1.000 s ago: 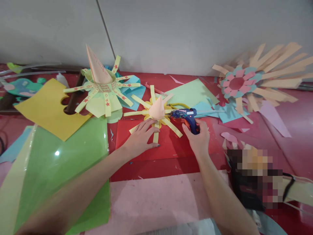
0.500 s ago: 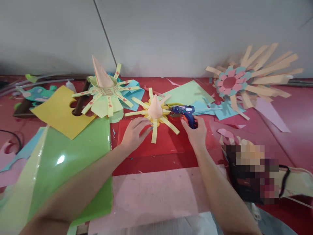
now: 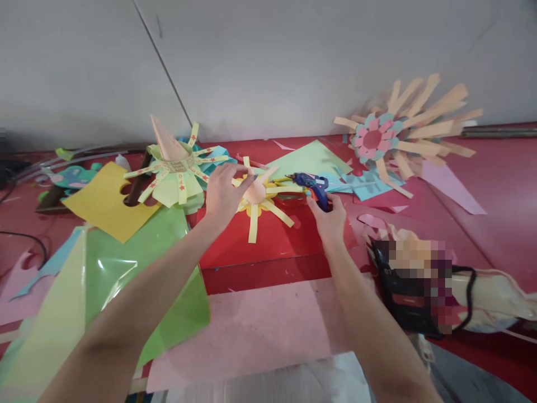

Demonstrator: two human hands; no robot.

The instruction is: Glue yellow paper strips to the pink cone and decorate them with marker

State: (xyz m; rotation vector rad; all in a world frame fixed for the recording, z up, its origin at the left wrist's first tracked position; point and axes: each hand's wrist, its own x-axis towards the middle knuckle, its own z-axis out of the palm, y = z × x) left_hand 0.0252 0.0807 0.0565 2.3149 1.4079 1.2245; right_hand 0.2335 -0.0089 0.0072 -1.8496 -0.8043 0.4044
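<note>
A small peach paper cone [image 3: 255,193] stands in the middle of a yellow paper flower base [image 3: 268,200] with pale yellow strips spreading outward. My left hand [image 3: 226,190] reaches over it from the left, thumb and fingers closed around the cone's tip, which they hide. In my right hand [image 3: 330,221] is a blue hot glue gun [image 3: 314,184], its nozzle pointing left just above the strips on the right side. Under the flower lies a red sheet [image 3: 268,246].
Left of the flower stands a larger cone with starred strips [image 3: 174,157]. A peach-stripped paper flower [image 3: 371,140] leans at the back right. Yellow card [image 3: 104,201] and green film [image 3: 138,268] lie left. A black box [image 3: 403,291] sits right, partly blurred out.
My left hand has risen from beside the flower to the cone's tip. The glue gun's nozzle has lifted and drawn back from the cone. The camera view has shifted slightly.
</note>
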